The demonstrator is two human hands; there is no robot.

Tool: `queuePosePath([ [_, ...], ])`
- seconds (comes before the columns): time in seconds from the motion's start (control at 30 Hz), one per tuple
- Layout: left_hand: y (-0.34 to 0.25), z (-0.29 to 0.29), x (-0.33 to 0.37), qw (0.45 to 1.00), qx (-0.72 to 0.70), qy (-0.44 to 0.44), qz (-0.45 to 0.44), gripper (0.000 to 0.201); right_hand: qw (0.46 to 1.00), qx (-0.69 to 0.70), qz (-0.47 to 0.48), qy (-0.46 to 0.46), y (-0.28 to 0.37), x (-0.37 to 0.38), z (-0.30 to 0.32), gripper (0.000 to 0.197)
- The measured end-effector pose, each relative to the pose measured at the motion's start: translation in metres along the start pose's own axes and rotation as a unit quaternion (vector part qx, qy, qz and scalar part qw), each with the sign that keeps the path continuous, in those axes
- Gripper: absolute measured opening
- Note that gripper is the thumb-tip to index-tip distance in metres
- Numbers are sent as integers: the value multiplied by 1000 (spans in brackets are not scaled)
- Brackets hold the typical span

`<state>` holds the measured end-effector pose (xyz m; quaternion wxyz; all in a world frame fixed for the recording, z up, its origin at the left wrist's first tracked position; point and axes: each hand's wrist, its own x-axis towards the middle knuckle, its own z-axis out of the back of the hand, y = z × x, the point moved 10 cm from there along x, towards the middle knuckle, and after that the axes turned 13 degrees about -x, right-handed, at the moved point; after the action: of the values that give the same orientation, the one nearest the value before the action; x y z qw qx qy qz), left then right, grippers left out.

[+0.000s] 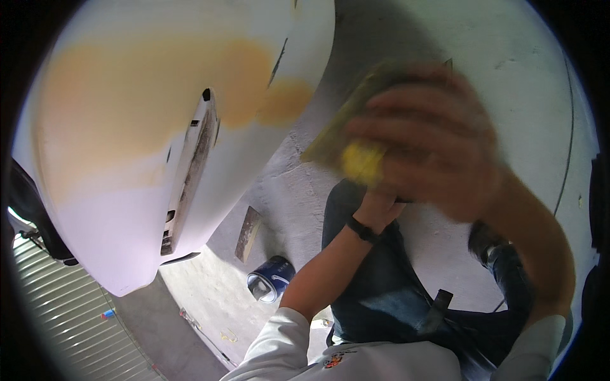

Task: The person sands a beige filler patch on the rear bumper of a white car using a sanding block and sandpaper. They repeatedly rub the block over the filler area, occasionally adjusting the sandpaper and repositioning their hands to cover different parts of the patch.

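Blurred by motion, my right hand (438, 143) is raised at the right with its fingers curled. What it grips, if anything, is hidden. Against and behind those fingers is a flat olive-yellow board or sheet (337, 124), its edges smeared. A bright yellow lump (363, 162) shows at its lower edge, beside my right fingers. Just below the lump is my left hand (380, 208), with a dark band on its wrist; my right hand covers most of its fingers. To the left stands a white vehicle body panel (241, 165) with smooth tan patches (127, 95), apart from both hands.
A slim recessed trim strip (190, 171) runs down the panel. On the grey concrete floor are a blue-and-white paint can (279, 273) and a flat rectangular block (248, 233). My bent knee in jeans (362, 279) is below my hands. A ribbed shutter (63, 292) is at lower left.
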<state>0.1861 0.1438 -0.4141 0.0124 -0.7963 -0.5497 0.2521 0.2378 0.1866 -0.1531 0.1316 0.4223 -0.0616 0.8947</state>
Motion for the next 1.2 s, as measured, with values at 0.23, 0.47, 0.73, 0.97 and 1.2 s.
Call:
queuePosePath([
  [0.23,2,-33,3,999,-33,15,12,58,786,27,-617,36,-195,-146,71,61],
  [0.47,9,-94,-2,994,85,71,-18,73,701,212,-679,-49,-172,-183,61,54],
  [0.73,-65,-97,24,886,437,-25,-154,62,793,131,-574,160,-207,-247,58,46],
  [0.97,-72,-133,42,663,720,-56,-199,52,837,146,-520,93,-310,-222,-25,39],
  [1.2,-99,-124,69,640,712,-159,-241,49,813,318,-458,169,-204,-229,-107,26],
])
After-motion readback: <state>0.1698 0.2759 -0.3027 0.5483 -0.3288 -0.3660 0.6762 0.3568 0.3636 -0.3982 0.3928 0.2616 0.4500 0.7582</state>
